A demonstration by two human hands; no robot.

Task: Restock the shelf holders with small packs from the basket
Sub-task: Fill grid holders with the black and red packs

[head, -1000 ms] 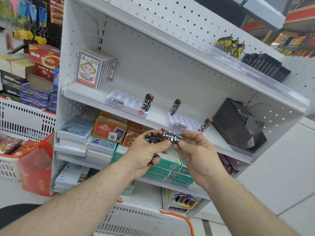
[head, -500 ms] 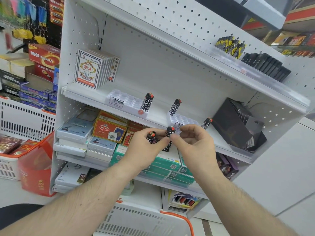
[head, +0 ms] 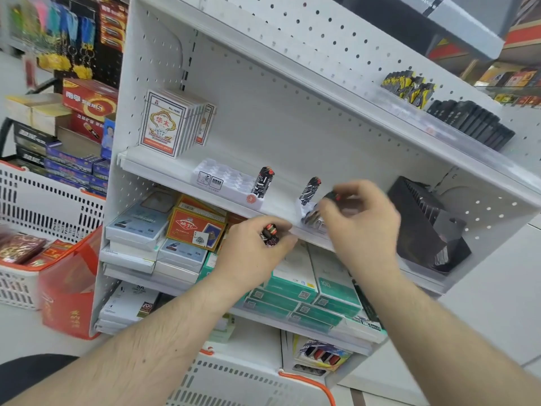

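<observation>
- Since a second ago the right hand (head: 358,221) has left the left hand (head: 254,247) at frame centre and carried one small pack (head: 332,197) up and right, to the second white holder (head: 311,219) on the middle shelf (head: 164,167).
- Largest first: the shelf runs from centre left down toward the right edge, bearing the first white holder (head: 225,183) left of centre, with one pack (head: 264,182) standing at its right end.
- Just right of centre, the second holder has one pack (head: 310,190) standing tilted at its back; the right hand covers most of its slots.
- Right-hand fingers pinch their pack at the top; it is blurred, with its long axis seemingly tilted and the red tip uppermost, just above the holder. This hand is plainly the nearer to the holder.
- Left-hand fingers curl round a small bundle of spare packs (head: 269,234), below the shelf edge and left of the holder.
- Likely next: stand the pack upright and press it down into a free slot.
- A white basket (head: 234,379) with an orange rim sits at the bottom centre.
</observation>
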